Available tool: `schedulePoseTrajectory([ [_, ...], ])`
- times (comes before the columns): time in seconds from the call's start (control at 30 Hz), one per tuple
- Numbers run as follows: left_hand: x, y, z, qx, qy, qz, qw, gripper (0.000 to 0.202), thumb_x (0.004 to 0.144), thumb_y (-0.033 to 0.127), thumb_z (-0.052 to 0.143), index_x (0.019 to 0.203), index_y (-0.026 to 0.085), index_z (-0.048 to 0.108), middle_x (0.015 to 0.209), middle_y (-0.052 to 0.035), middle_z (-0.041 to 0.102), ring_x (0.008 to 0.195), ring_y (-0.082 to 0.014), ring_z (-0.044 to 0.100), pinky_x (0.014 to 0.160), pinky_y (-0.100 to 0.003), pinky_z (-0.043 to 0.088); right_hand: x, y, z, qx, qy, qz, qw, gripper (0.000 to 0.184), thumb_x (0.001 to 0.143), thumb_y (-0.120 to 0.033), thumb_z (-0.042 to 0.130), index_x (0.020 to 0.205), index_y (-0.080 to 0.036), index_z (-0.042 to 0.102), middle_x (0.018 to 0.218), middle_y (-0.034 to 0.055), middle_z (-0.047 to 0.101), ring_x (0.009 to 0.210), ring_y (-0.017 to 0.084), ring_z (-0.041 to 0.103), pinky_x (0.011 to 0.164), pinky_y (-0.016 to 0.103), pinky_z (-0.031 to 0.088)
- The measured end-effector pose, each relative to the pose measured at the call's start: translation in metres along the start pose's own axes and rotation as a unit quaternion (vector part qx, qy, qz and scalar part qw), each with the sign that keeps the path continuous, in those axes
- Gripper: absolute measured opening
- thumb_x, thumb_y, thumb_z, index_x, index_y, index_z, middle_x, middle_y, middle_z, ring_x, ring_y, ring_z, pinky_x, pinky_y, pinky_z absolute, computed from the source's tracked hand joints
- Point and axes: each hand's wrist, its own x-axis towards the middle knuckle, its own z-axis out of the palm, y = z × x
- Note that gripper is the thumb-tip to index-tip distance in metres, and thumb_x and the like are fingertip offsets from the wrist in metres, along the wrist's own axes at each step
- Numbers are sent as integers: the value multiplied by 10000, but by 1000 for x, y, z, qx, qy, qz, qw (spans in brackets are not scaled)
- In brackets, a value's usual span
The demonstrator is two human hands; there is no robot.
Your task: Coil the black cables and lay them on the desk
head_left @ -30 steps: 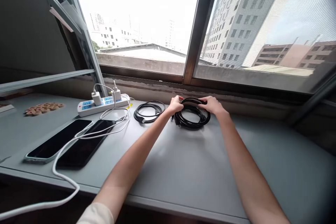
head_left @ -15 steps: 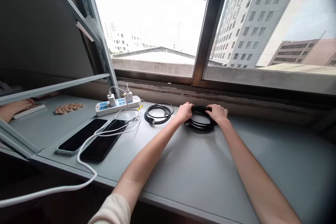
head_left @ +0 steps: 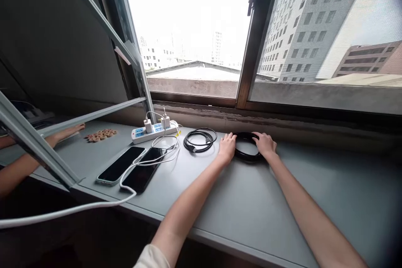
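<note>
A thick black cable [head_left: 248, 158], wound into a round coil, lies on the grey tabletop near the window. My left hand [head_left: 227, 147] grips the coil's left side, its fingers over the outer edge. On the opposite side, my right hand [head_left: 265, 144] is closed on the coil's upper right, thumb toward the inside. The fingers partly hide the strands on both sides. Left of my left hand rests a second, looser black cable coil [head_left: 195, 149] with its dark plug ends showing.
A white power strip [head_left: 157, 130] holds two chargers. Their white cables cross two phones [head_left: 121, 165] [head_left: 143, 176]. Metal shelf framing [head_left: 37, 146] stands at the left. Behind it are another person's arms, that person's hand [head_left: 70, 132] and small wooden pieces [head_left: 100, 135]. The window wall bounds the back.
The camera view has swung left, shifting everything rightward. Strands of the held coil look more tightly gathered, and its plug end is out of sight. The other person's hand has moved.
</note>
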Motion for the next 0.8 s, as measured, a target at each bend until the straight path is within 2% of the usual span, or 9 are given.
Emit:
schedulePoseTrajectory([
  [0.17, -10, -14, -7, -23, 43, 7, 999, 332, 939, 303, 331, 1182, 190, 527, 1232, -79, 546, 1116, -196, 505, 923, -328, 385, 0, 0, 1, 37, 10, -9, 999, 307, 911, -278, 513, 1204, -187, 529, 1134, 77, 544, 1093, 240, 478, 910, 444, 392],
  [0.27, -12, -17, -19, -25, 83, 0, 996, 338, 946, 308, 297, 1066, 173, 583, 1110, -80, 584, 1011, -175, 544, 897, -294, 387, -1, 6, -2, 76, 41, 10, 996, 396, 927, -364, 471, 1279, -186, 450, 1180, 89, 516, 1117, 246, 464, 931, 450, 374],
  [0.33, -11, -17, -29, -18, 106, -6, 994, 345, 945, 291, 281, 976, 179, 606, 1044, -70, 589, 958, -163, 549, 893, -280, 379, -4, 16, -6, 104, 69, 37, 991, 398, 953, -388, 406, 1286, -171, 427, 1155, 88, 525, 1082, 230, 493, 907, 431, 403],
  [0.43, -9, -18, -42, 3, 134, -26, 991, 322, 928, 306, 306, 917, 199, 609, 1032, -63, 575, 991, -185, 525, 927, -305, 347, -14, 37, -11, 134, 88, 71, 984, 321, 961, -352, 408, 1190, -145, 495, 1069, 77, 559, 982, 200, 547, 826, 383, 463],
  [0.5, -6, -21, -46, 19, 147, -62, 987, 297, 907, 322, 337, 951, 186, 597, 1060, -92, 557, 1045, -232, 497, 943, -360, 329, -23, 51, -12, 143, 78, 78, 984, 272, 942, -336, 461, 1114, -140, 539, 1033, 68, 572, 920, 185, 566, 783, 362, 483],
  [0.63, -2, -39, -43, 38, 128, -154, 979, 339, 856, 369, 416, 1025, 110, 556, 1069, -171, 548, 1078, -313, 485, 909, -427, 350, -43, 67, -12, 131, 46, 70, 988, 219, 906, -310, 537, 1039, -141, 578, 997, 55, 587, 896, 179, 571, 787, 368, 484],
  [0.73, -4, -53, -35, 41, 78, -193, 977, 337, 833, 420, 445, 932, 127, 579, 1046, -169, 572, 1018, -305, 544, 861, -397, 391, -51, 68, -14, 108, 30, 63, 992, 206, 907, -304, 536, 1024, -142, 586, 1009, 57, 587, 922, 184, 565, 815, 383, 475],
  [0.8, -8, -58, -31, 45, 61, -210, 975, 372, 812, 459, 462, 960, 135, 570, 1084, -167, 566, 978, -290, 574, 819, -365, 414, -54, 66, -16, 92, 21, 59, 994, 203, 908, -309, 534, 1007, -142, 592, 1025, 60, 585, 930, 184, 564, 825, 388, 472],
])
